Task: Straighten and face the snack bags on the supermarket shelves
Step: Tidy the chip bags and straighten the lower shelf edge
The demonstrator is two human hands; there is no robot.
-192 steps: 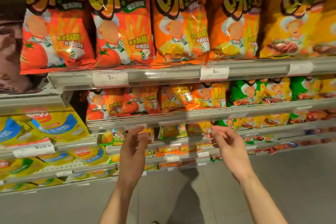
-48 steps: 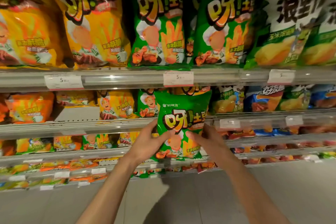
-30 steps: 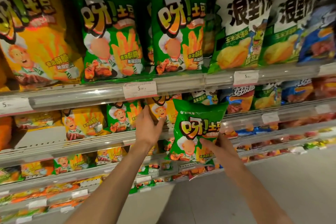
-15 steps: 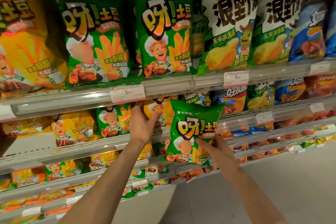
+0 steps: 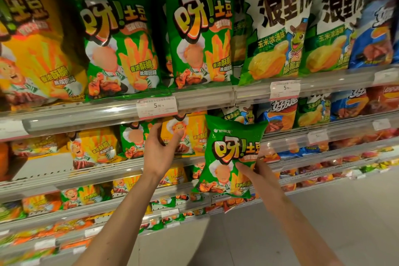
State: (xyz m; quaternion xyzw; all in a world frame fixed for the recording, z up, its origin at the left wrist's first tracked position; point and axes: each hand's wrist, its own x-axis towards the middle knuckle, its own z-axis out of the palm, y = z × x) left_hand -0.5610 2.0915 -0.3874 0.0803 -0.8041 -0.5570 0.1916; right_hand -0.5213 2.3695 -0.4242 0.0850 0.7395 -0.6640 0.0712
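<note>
The right hand (image 5: 258,174) pinches a small green bag (image 5: 232,157) low on its front, thumb across the print and fingers hidden behind, holding it upright in the air, face out and clear of the shelves. The left hand (image 5: 160,150) is up and to the left of it, reaching into the second shelf (image 5: 71,171), thumb and fingers spread on a yellow bag (image 5: 183,134) standing there; whether it actually grips that bag or only steadies it I cannot tell, since the fingertips are tucked behind the packs. Just left of that hand stands a shelved green bag (image 5: 133,140) of the same print as the held one, and further left more yellow packs (image 5: 95,147) lean unevenly. Above both hands the large green bags (image 5: 200,32) stand square behind the price tag (image 5: 157,107). To my eye the step in hand is making room: the left hand looks to be parting or pushing back the yellow bag so the held one can join its own kind. The next move would call for bringing the right hand up and leftward under the shelf lip above, sliding the bag in beside the matching green pack, upright and face forward, without knocking the yellow one over. The bag is puffy and slippery, so a light grip low down may let it tilt.
</note>
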